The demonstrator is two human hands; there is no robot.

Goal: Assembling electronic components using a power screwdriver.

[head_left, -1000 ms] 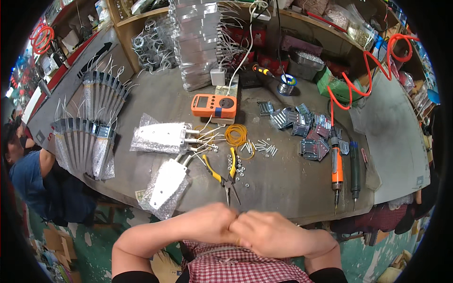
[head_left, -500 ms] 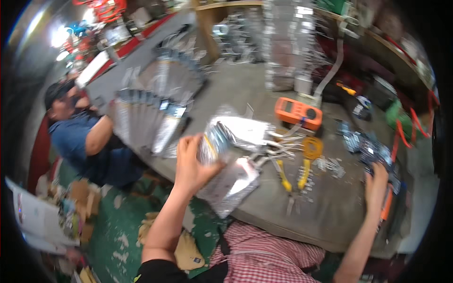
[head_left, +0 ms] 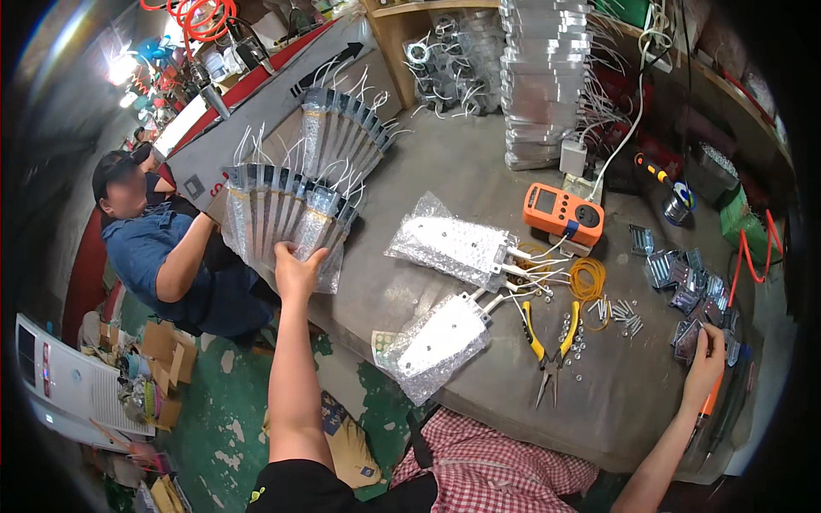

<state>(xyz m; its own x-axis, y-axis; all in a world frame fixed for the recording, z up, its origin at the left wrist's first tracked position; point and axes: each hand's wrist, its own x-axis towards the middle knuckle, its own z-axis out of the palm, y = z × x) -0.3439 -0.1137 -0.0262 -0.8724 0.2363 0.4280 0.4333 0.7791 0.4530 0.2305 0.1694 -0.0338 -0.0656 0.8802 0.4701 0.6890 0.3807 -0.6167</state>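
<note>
My left hand (head_left: 297,272) reaches out to the left, thumb and fingers closed on the lower end of a bubble-wrapped flat device (head_left: 310,231) with white wires. It lies at the right end of a fanned row of similar wrapped devices (head_left: 256,201). At the right, my right hand (head_left: 705,363) pinches a small clear packet of metal parts (head_left: 686,340) at the edge of a packet pile (head_left: 676,274). Between my hands, two white panels in bubble wrap, an upper one (head_left: 453,242) and a lower one (head_left: 440,338), lie with their wires toward the right.
Yellow-handled pliers (head_left: 560,350) lie open near loose screws (head_left: 623,312) and nuts. Beyond them are a yellow wire coil (head_left: 587,278) and an orange meter (head_left: 562,212). A tall stack of silver devices (head_left: 543,94) stands at the back. A co-worker (head_left: 162,239) sits at the left.
My left hand has moved left with the wrapped device, from above the white panels to the fanned row. My right hand stays by the packets, shifted slightly down and right.
</note>
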